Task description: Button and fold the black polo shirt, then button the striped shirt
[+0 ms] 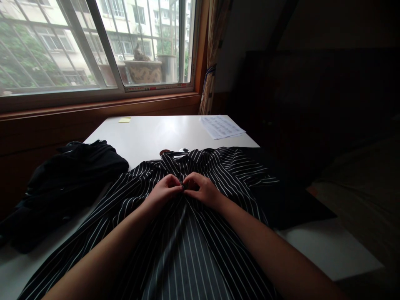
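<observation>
A black garment with white stripes, with a collar and sleeves like a shirt, lies spread on the white table. Its front hangs apart below the chest, showing the greyer inner side of the cloth. My left hand pinches the front edge just under the collar. Close against it, my right hand pinches the same edge from the other side. The fingertips of both hands nearly meet there. Whatever small part of the shirt sits between them, perhaps a button, is too small to make out.
Dark crumpled clothing is heaped at the left. A dark flat cloth lies under the shirt's right side. Printed papers and a yellow note lie toward the back, below a barred window.
</observation>
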### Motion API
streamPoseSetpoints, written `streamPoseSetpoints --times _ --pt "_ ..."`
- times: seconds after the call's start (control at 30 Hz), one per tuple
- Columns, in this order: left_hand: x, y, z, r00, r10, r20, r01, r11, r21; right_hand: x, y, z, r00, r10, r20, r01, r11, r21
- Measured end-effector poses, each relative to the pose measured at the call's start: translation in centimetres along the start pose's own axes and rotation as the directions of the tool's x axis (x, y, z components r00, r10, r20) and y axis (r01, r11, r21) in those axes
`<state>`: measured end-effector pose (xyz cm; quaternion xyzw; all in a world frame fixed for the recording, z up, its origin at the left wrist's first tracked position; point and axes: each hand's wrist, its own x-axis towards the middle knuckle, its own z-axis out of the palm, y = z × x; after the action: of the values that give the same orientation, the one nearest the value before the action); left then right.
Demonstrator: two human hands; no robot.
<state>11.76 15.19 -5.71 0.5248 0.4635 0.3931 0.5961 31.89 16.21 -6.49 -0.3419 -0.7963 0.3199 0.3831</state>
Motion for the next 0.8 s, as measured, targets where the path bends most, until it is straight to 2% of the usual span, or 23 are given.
streamPoseSetpoints --times 0.17,0.43,0.63,0.8 --pt "-0.3 -0.1 0.2 0.995 0.043 -0.09 -0.048 0.997 -0.063 -0.1 0.0 0.1 0.998 0.064 -0.004 -0.064 0.994 0.092" --pt "-0.4 0.1 0.1 0.999 0.031 -0.041 -0.03 0.999 0.022 0.0 -0.3 0.4 0.998 0.055 -0.035 -0.052 0.996 0.075" --pt "-0.6 0.3 0.7 0.999 0.001 -0.046 0.001 0.999 0.032 -0.1 -0.2 0.9 0.997 0.023 -0.076 -0.019 0.999 0.042" --pt "-0.6 0.4 0.8 0.995 0.037 -0.089 -0.035 0.999 0.025 0.0 -0.3 1.1 0.997 0.001 -0.073 0.005 0.997 0.071"
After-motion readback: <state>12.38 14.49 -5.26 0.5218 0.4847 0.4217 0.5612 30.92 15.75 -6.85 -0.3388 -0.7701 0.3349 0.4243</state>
